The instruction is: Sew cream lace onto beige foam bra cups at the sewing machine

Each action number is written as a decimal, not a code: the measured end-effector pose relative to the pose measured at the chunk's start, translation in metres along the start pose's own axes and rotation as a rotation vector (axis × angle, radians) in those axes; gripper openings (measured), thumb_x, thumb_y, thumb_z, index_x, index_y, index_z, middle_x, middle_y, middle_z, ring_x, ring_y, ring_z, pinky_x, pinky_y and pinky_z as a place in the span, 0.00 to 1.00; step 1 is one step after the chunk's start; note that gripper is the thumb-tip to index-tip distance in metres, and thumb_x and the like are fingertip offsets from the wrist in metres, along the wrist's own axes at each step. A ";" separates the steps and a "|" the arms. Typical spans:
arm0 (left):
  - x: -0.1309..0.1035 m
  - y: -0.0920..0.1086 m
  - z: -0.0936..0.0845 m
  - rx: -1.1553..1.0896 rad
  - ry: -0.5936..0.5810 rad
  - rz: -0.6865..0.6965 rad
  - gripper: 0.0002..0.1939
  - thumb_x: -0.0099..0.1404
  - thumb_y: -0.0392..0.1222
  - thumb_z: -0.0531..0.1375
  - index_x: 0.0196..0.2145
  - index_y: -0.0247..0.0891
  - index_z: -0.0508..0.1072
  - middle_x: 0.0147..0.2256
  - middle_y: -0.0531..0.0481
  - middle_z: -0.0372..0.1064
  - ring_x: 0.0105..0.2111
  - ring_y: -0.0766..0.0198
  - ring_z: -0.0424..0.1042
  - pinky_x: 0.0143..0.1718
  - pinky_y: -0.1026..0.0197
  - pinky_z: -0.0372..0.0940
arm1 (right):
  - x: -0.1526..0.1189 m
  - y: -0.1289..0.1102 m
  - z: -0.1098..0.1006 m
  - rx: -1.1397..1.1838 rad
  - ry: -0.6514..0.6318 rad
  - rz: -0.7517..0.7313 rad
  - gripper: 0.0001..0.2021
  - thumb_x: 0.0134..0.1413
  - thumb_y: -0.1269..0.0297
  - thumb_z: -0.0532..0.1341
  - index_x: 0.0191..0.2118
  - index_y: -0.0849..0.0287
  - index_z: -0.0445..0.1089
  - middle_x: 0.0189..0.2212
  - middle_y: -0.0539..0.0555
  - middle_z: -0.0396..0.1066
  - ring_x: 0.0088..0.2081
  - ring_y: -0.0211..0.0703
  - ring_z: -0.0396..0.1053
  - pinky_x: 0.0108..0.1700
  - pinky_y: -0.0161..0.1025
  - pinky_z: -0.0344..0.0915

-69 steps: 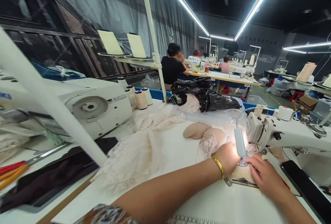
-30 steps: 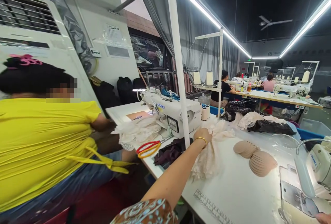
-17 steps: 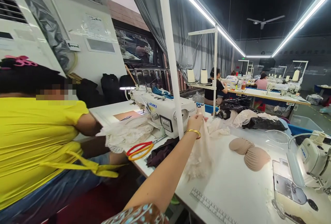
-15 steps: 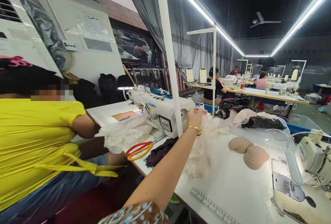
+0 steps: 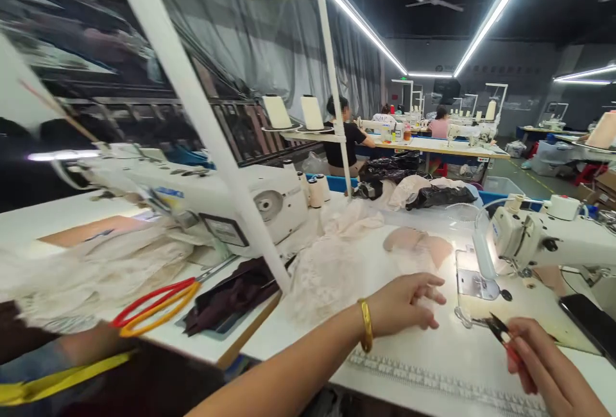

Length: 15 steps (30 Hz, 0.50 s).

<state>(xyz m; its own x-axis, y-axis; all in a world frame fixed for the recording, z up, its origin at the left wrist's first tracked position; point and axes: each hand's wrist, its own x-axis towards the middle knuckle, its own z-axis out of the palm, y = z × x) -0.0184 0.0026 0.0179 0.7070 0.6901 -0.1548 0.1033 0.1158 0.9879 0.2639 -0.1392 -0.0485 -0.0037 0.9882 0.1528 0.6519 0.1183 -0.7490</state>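
My left hand [image 5: 404,305], with a gold bangle at the wrist, is over the white table, fingers apart and nothing in them. Beyond it lie beige moulded bra cups [image 5: 418,244], blurred by motion. Left of the hand is a heap of pale lace fabric [image 5: 327,269]. My right hand [image 5: 541,356] is closed around thread snips [image 5: 505,340] with dark blades and a red handle. The blades point toward the needle plate [image 5: 476,283] of the sewing machine [image 5: 534,231] on the right.
A dark phone [image 5: 590,327] lies at the right edge. A printed ruler [image 5: 433,378] runs along the table's front. Scissors [image 5: 158,305] with red and orange handles, dark cloth [image 5: 231,295] and another sewing machine [image 5: 240,199] are left, behind a white post [image 5: 206,122]. A co-worker's arm [image 5: 91,346] shows lower left.
My view has turned right. My left hand has let go of the pale lace fabric and moved toward me and to the right. My right hand with the thread snips has come into view.
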 end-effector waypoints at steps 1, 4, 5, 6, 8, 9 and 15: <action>0.004 -0.014 0.007 -0.062 -0.030 -0.033 0.34 0.49 0.34 0.70 0.55 0.38 0.70 0.50 0.40 0.74 0.31 0.63 0.79 0.33 0.61 0.68 | 0.002 -0.015 0.005 0.006 0.026 -0.033 0.19 0.72 0.47 0.47 0.53 0.49 0.68 0.30 0.53 0.75 0.28 0.46 0.73 0.34 0.38 0.73; 0.008 -0.030 0.017 -0.156 -0.077 -0.034 0.43 0.50 0.36 0.73 0.62 0.42 0.64 0.54 0.38 0.70 0.33 0.61 0.80 0.38 0.58 0.69 | 0.009 -0.045 0.018 -0.253 0.119 -0.275 0.12 0.70 0.53 0.55 0.49 0.50 0.70 0.34 0.53 0.76 0.31 0.45 0.74 0.34 0.37 0.68; 0.008 -0.029 0.018 -0.158 -0.087 -0.026 0.44 0.51 0.36 0.74 0.63 0.43 0.63 0.56 0.37 0.69 0.34 0.61 0.80 0.39 0.57 0.70 | 0.012 -0.049 0.022 -0.376 0.200 -0.335 0.11 0.71 0.56 0.54 0.45 0.51 0.71 0.33 0.54 0.75 0.31 0.45 0.73 0.33 0.37 0.66; 0.007 -0.027 0.019 -0.153 -0.095 -0.021 0.46 0.51 0.37 0.74 0.64 0.44 0.61 0.57 0.36 0.68 0.34 0.61 0.80 0.39 0.57 0.70 | 0.015 -0.052 0.027 -0.494 0.265 -0.384 0.10 0.72 0.58 0.54 0.42 0.52 0.71 0.32 0.53 0.74 0.30 0.45 0.72 0.32 0.37 0.63; 0.005 -0.021 0.022 -0.136 -0.116 -0.021 0.46 0.53 0.37 0.74 0.66 0.45 0.60 0.57 0.37 0.66 0.35 0.60 0.80 0.40 0.57 0.70 | 0.021 -0.056 0.036 -0.685 0.358 -0.454 0.10 0.72 0.64 0.53 0.39 0.54 0.71 0.28 0.52 0.72 0.27 0.44 0.69 0.31 0.38 0.57; 0.004 -0.019 0.024 -0.130 -0.129 -0.025 0.47 0.53 0.38 0.73 0.66 0.46 0.59 0.57 0.38 0.66 0.36 0.59 0.81 0.41 0.57 0.70 | 0.024 -0.058 0.040 -0.747 0.377 -0.483 0.10 0.71 0.66 0.54 0.39 0.55 0.71 0.27 0.51 0.71 0.26 0.43 0.68 0.31 0.38 0.56; -0.009 -0.002 0.006 0.194 -0.104 -0.079 0.48 0.53 0.35 0.66 0.70 0.48 0.54 0.49 0.45 0.75 0.33 0.59 0.79 0.37 0.56 0.71 | 0.028 -0.055 0.043 -0.800 0.383 -0.504 0.14 0.71 0.69 0.51 0.34 0.55 0.69 0.24 0.50 0.69 0.24 0.41 0.65 0.30 0.39 0.53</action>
<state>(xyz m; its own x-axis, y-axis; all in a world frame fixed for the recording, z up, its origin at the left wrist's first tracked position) -0.0209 -0.0085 0.0174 0.7589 0.6054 -0.2400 0.2867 0.0203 0.9578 0.1949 -0.1134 -0.0309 -0.2664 0.7271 0.6328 0.9576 0.2741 0.0882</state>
